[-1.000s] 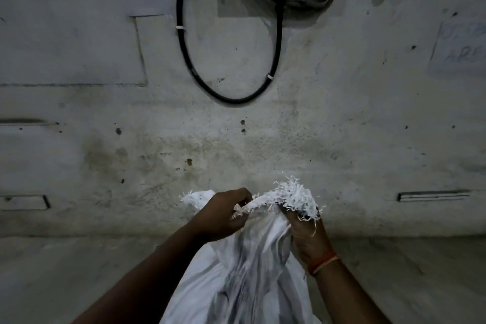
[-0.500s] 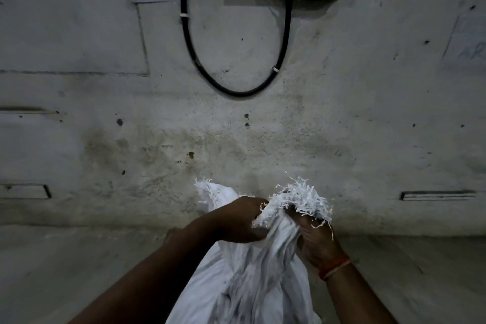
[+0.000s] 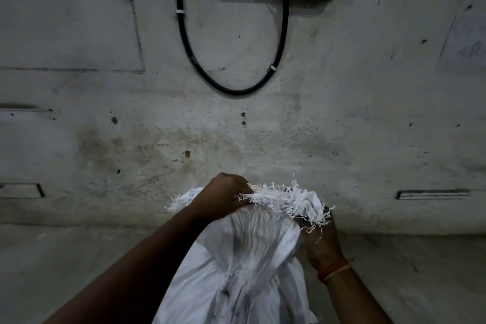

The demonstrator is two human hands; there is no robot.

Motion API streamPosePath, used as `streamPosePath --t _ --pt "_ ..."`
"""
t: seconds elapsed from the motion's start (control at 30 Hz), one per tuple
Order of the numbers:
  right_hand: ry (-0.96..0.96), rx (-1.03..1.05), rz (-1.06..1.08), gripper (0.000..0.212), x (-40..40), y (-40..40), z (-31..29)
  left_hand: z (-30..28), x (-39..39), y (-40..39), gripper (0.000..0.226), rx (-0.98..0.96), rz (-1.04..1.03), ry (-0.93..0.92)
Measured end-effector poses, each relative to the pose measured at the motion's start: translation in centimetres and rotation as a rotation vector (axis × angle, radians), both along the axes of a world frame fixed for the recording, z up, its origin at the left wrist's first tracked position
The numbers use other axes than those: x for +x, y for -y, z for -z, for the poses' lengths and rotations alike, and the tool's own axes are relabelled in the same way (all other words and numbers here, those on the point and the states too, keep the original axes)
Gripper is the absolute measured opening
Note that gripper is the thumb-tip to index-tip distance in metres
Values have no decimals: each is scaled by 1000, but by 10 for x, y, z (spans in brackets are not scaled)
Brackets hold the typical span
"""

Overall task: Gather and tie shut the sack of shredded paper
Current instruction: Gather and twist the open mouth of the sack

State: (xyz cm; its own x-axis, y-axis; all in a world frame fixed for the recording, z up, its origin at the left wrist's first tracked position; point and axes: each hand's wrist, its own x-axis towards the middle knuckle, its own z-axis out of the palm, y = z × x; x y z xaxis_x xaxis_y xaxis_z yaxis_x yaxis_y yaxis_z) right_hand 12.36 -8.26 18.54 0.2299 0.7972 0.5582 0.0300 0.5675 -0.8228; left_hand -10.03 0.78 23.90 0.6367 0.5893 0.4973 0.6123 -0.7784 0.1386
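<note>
The left hand is fisted tight on the gathered neck of the white sack, fingers curled closed around the fabric, while the right hand grips the other side just under the frayed mouth edge, its fingertips hidden behind the cloth but plainly clamped. Compared with a second ago, the frayed flap has been drawn out sideways between the hands into a flatter strip, and the left fist sits higher, over the bunched neck. That suggests the gathering is nearly finished and a knot is being started. The sack stands upright between the forearms, before the stained wall and looping black cable.
</note>
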Motion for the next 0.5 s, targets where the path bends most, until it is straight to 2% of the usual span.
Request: streamPosePath --t 0.1,0.23,0.3,0.37,0.5 --pt "-78 -17 -18 39 -5 -9 1 -7 -1 -5 25 -3 -8 9" --pt "-182 -164 -56 32 -22 -19 -7 -15 4 -11 20 12 2 56" --pt "-111 -178 -148 33 -32 -26 -15 -18 12 -12 23 36 -52 82" --pt "19 -173 -188 44 -43 -32 -21 -20 19 -13 27 63 -90 116" --pt "21 -106 -105 37 -50 -46 -19 -18 22 -16 27 3 -35 158"
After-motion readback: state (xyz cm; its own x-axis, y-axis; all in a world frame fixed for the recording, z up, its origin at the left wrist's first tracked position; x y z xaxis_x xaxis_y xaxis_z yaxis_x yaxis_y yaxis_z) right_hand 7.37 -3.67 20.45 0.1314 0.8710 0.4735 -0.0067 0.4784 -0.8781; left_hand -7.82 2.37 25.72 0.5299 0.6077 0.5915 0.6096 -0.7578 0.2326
